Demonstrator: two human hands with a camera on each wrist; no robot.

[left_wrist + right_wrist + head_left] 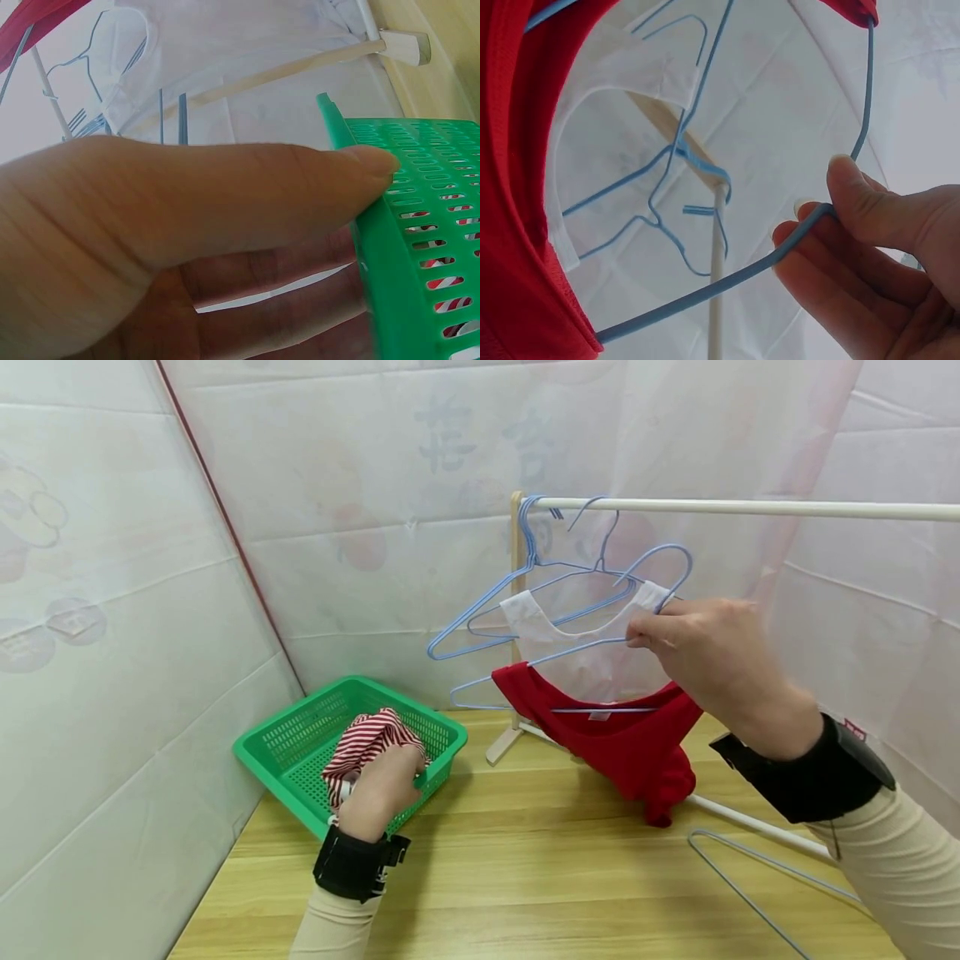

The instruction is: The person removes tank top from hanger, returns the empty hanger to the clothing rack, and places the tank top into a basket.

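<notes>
My right hand [708, 639] pinches a blue wire hanger [577, 652] just below its hook. A red sleeveless top [592, 735] hangs from that hanger by its straps, tilted, in front of the rail. In the right wrist view, the thumb and fingers [855, 195] meet on the hanger's wire. Over at the left, my left hand [386, 785] grips the near right rim of a green plastic basket [292, 781]. The left wrist view shows the thumb [360, 169] against the basket's slotted side. Inside the basket lies a red-and-white striped garment [367, 739], partly behind the left hand.
Behind the red top, a white garment [525, 614] on a blue hanger hangs from the white rail [750, 507]. Several bare blue hangers [480, 602] hang at the rail's left end by the wooden post [518, 547]. Another blue hanger [750, 902] lies on the wooden table [525, 877].
</notes>
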